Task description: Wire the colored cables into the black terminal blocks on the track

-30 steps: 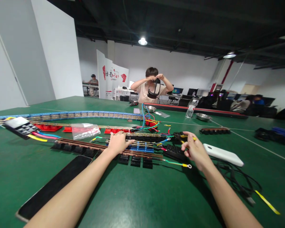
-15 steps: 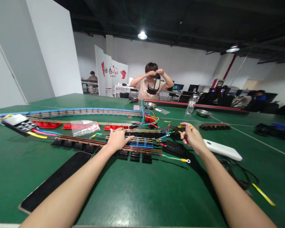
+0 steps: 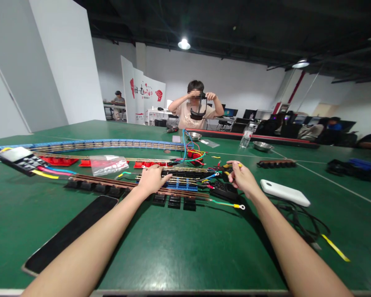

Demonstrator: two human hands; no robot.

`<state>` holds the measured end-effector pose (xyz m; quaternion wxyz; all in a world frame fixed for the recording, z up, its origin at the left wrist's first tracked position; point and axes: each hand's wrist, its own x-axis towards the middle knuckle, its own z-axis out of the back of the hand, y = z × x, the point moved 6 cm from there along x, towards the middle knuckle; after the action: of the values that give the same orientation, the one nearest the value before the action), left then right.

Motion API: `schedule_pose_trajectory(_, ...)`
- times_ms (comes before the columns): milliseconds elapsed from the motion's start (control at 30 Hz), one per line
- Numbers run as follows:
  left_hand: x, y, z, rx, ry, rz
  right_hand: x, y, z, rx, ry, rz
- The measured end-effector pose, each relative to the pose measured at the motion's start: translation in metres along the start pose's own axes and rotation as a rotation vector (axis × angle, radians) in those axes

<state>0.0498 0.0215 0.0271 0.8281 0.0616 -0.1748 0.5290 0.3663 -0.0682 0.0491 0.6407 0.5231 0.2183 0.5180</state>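
My left hand (image 3: 151, 180) lies palm down over the conductor rails, thumb stretched out to the right, its far fingertips partly hidden. Beneath and beside it run a black-based rail strip (image 3: 190, 170), a short blue rail strip (image 3: 181, 184) and a longer strip of brown bars on black brackets (image 3: 94, 181). In my right hand (image 3: 243, 177) are yellow-handled pliers (image 3: 227, 166), pointing left towards the wire ends of the rails. A blue wire with a ring terminal (image 3: 217, 174) lies near the jaws. Below it, a green-yellow wire ends in another ring terminal (image 3: 242, 207).
A black phone-like slab (image 3: 71, 231) lies front left; a white power bank (image 3: 284, 192) and black cable (image 3: 297, 218) lie right. Behind are red brackets (image 3: 148, 164), a plastic bag (image 3: 108, 166), a water bottle (image 3: 246, 136) and a metal bowl (image 3: 262, 146). Across the table, a person holds a headset.
The view has shifted slightly. My right hand and the pliers stay close to the wire ends, and my left hand stays on the rails. The person opposite has lowered the headset a little.
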Motion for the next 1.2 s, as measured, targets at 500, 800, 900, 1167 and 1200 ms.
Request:
schedule_pose_trajectory(500,0.0,-0.001,0.001,0.026,-0.004,-0.001,0.035,0.039,0.001,-0.278,0.065,-0.27)
schedule_pose_trajectory(800,0.001,-0.001,0.0,0.038,-0.001,-0.003,0.054,0.049,0.003,-0.26,0.072,-0.403)
schedule_pose_trajectory(900,0.001,0.0,-0.001,0.042,-0.001,-0.001,0.065,0.052,0.001,-0.26,0.074,-0.419)
schedule_pose_trajectory(1167,0.0,0.001,-0.002,0.03,-0.007,0.002,0.063,0.055,-0.007,-0.323,0.079,-0.342)
schedule_pose_trajectory(1200,0.0,0.001,-0.001,0.027,-0.009,0.004,0.059,0.054,-0.006,-0.341,0.078,-0.322)
